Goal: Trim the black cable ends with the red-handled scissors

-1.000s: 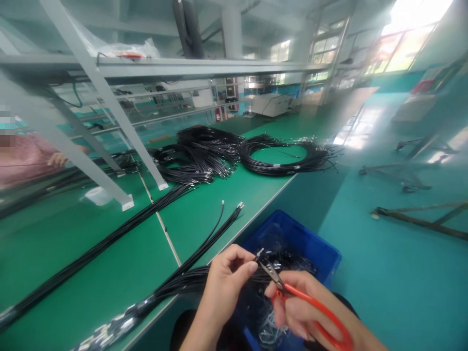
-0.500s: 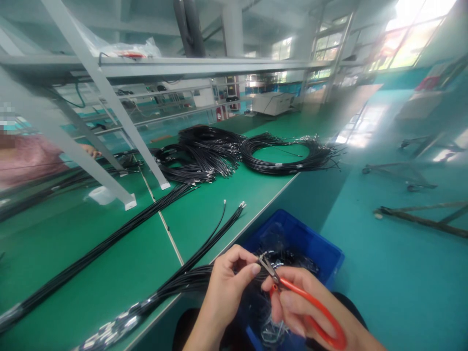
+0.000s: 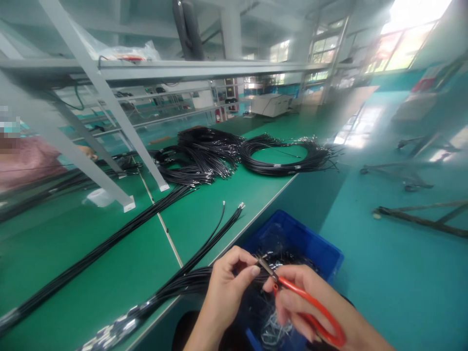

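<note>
Scissors with red handles (image 3: pixel 310 302) are in my right hand (image 3: pixel 303 297), whose fingers are wrapped through and around the grips. Their blades point up and left, nearly together, with the tips at the fingertips of my left hand (image 3: pixel 230 287). Thumb and forefinger of that hand pinch what looks like a thin black cable end, mostly hidden by the fingers. A bundle of black cables (image 3: pixel 186 279) runs along the table edge and passes behind my left wrist. Below both hands stands a blue bin (image 3: pixel 303 234) holding clear plastic and dark scraps.
Coiled black cables (image 3: pixel 270 170) and a heap of black cables (image 3: pixel 208 151) lie on the green table (image 3: pixel 226 234). Another long cable bundle (image 3: pixel 109 239) stretches to the left. Grey shelf posts (image 3: pixel 120 112) rise from the table. A person in a pink sleeve (image 3: pixel 32 156) is across it.
The scissor blades, somewhat apart before, are now nearly closed at my left fingertips. My right hand has shifted very slightly; my left hand stays in place.
</note>
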Demonstrator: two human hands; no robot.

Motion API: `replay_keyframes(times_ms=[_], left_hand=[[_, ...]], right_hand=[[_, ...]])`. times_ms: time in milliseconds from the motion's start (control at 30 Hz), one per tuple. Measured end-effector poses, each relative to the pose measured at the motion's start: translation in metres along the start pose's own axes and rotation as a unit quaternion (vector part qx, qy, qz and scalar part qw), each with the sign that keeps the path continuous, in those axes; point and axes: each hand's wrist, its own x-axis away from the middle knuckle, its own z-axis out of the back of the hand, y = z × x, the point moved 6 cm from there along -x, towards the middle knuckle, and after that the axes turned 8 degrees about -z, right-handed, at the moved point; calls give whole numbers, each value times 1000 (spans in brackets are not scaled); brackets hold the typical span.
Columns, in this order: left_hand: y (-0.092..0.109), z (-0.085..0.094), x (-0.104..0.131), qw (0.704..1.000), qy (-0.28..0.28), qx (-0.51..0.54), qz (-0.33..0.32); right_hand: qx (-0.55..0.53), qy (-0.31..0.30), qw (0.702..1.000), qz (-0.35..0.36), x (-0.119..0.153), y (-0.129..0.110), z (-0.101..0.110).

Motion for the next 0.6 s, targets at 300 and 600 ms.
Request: replay_keyframes(times_ms=[300,600], left_hand=[[0,-1,-2,1000,1,-11,14],[3,0,0,999,3,-21,34]], right_hand=[[158,87,981,-72,8,-1,3],[39,262,944,199,-1,-30,10]])
